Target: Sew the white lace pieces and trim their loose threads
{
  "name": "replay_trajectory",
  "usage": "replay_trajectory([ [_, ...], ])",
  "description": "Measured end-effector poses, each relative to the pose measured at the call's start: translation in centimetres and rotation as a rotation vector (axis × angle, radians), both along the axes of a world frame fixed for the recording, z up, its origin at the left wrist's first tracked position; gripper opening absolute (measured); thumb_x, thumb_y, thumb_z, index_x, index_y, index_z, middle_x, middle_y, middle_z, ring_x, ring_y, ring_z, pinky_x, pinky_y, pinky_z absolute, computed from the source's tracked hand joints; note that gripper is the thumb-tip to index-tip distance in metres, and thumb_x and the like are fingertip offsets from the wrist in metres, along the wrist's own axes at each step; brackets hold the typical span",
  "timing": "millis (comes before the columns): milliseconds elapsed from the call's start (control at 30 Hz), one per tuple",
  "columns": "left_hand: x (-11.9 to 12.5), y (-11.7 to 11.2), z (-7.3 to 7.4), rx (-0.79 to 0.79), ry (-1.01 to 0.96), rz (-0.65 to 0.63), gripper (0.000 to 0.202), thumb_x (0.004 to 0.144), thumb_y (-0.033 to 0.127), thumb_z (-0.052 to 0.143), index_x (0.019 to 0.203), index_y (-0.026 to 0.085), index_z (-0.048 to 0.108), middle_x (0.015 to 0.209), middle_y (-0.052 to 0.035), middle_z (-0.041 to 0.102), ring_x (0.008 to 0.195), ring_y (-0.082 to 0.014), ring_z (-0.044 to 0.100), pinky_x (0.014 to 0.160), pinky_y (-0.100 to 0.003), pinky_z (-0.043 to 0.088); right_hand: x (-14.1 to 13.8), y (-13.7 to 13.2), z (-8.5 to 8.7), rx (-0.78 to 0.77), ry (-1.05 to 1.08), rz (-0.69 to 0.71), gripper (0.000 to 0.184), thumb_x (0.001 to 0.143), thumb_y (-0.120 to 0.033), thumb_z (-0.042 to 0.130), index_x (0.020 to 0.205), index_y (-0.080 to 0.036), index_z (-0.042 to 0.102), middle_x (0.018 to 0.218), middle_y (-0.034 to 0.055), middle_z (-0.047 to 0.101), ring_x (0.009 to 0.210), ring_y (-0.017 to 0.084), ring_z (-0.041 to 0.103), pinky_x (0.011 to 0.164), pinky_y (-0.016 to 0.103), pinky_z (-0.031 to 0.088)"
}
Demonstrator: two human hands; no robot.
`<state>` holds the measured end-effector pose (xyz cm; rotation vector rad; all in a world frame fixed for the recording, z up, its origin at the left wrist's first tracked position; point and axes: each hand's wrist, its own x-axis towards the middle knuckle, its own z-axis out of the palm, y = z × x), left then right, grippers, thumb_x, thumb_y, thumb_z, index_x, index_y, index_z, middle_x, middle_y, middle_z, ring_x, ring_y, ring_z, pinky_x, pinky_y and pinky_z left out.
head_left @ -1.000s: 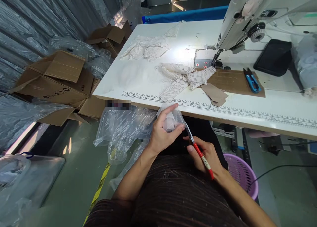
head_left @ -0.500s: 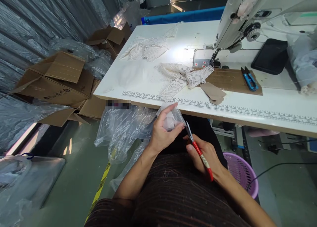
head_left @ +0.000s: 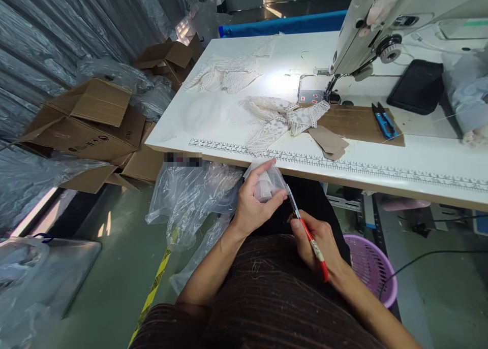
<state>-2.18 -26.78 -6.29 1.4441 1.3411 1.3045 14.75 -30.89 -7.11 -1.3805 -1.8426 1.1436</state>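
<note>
We've got a sheer, limp white fabric pc by the near edge of the smooth white tabletop, gripped in our L hand, thumb & index spread apart. Our R hand is clamped round red-handled scissors, slim metal blades at the fabric's edge. Beyond: crumpled openwork lace, flat brown cardboard w/ blue snips, glossy sewing machine.

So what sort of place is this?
Probably a sewing workshop: there's a bulky white sewing machine, crumpled white patterned lace beside it, and red-handled metal scissors in the person's right hand.
</note>
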Motion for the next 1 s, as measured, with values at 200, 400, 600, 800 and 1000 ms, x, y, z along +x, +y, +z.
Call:
replay_trajectory([
  [200, 0.1, 0.0, 0.1, -0.045, -0.093, -0.037, 0.064, 0.079, 0.028, 0.076, 0.137, 0.028, 0.050, 0.139, -0.0102, 0.059, 0.070, -0.0145, 0.070, 0.065, -0.032, 0.061, 1.0, 0.8, 0.1, -0.013, -0.010, -0.026, 0.035, 0.094, -0.047, 0.051, 0.111, -0.018, 0.060, 0.069, -0.0003, 0.061, 0.056, 0.015, 0.055, 0.055, 0.027, 0.044],
  [400, 0.5, -1.4, 0.5, -0.091, -0.242, -0.149, 0.057, 0.084, 0.036, 0.072, 0.136, 0.025, 0.050, 0.147, -0.0138, 0.051, 0.094, -0.0220, 0.073, 0.079, -0.034, 0.062, 0.2, 1.9, 0.0, 0.051, 0.429, -0.173, 0.051, 0.087, -0.039, 0.066, 0.132, -0.020, 0.050, 0.104, 0.0084, 0.067, 0.093, 0.022, 0.066, 0.088, 0.041, 0.053],
  [600, 1.2, -2.1, 0.1, -0.105, -0.360, -0.147, 0.044, 0.089, 0.037, 0.066, 0.129, 0.021, 0.055, 0.139, -0.0157, 0.059, 0.111, -0.0265, 0.068, 0.093, -0.040, 0.059, -1.4, 1.9, 0.7, 0.032, 0.453, -0.311, 0.051, 0.081, -0.041, 0.072, 0.124, -0.020, 0.056, 0.075, -0.0013, 0.061, 0.060, 0.014, 0.057, 0.057, 0.029, 0.053],
  [800, 1.5, -1.5, -0.3, -0.151, -0.342, -0.042, 0.049, 0.079, 0.033, 0.077, 0.123, 0.020, 0.059, 0.131, -0.0139, 0.064, 0.094, -0.0224, 0.073, 0.084, -0.039, 0.063, -1.5, 1.5, 0.7, 0.053, 0.452, -0.278, 0.047, 0.084, -0.044, 0.068, 0.124, -0.021, 0.059, 0.080, 0.0013, 0.066, 0.066, 0.016, 0.062, 0.062, 0.031, 0.055],
  [1000, 1.3, -1.2, 0.2, -0.135, -0.287, -0.019, 0.046, 0.077, 0.030, 0.078, 0.119, 0.020, 0.062, 0.127, -0.0115, 0.067, 0.085, -0.0189, 0.074, 0.080, -0.038, 0.063, -1.2, 0.6, -0.7, 0.058, 0.394, -0.218, 0.039, 0.090, -0.041, 0.061, 0.123, -0.020, 0.058, 0.083, 0.0037, 0.068, 0.076, 0.019, 0.066, 0.067, 0.031, 0.055],
])
